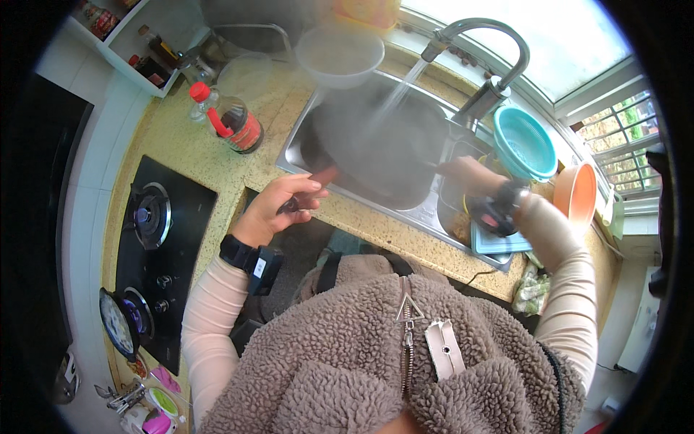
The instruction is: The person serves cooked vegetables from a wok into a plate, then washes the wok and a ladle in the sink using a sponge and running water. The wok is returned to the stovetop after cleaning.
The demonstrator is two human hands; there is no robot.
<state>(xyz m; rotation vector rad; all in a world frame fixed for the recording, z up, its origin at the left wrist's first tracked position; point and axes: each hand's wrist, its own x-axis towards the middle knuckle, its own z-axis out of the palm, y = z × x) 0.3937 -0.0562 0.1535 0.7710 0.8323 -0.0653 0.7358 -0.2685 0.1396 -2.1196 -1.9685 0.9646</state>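
Note:
A dark wok (379, 146) sits over the left basin of the steel double sink (290, 154), blurred by rising steam. Water pours into it from the chrome gooseneck faucet (482, 103). The wok's reddish-brown handle (324, 177) lies between the thumb and fingers of my left hand (276, 205), at the near left side of the sink. My right hand (470, 174) is blurred at the wok's right side, over the divider and right basin; a thin tool seems to reach from it into the wok, but steam hides what it is.
A red-capped sauce bottle (238, 127) and a white translucent bowl (341, 57) stand behind. On the right are a teal colander (525, 142), an orange basin (576, 195) and a blue board or lid (496, 241). At left, a pan (118, 324) sits over a lit burner of the gas hob (181, 217).

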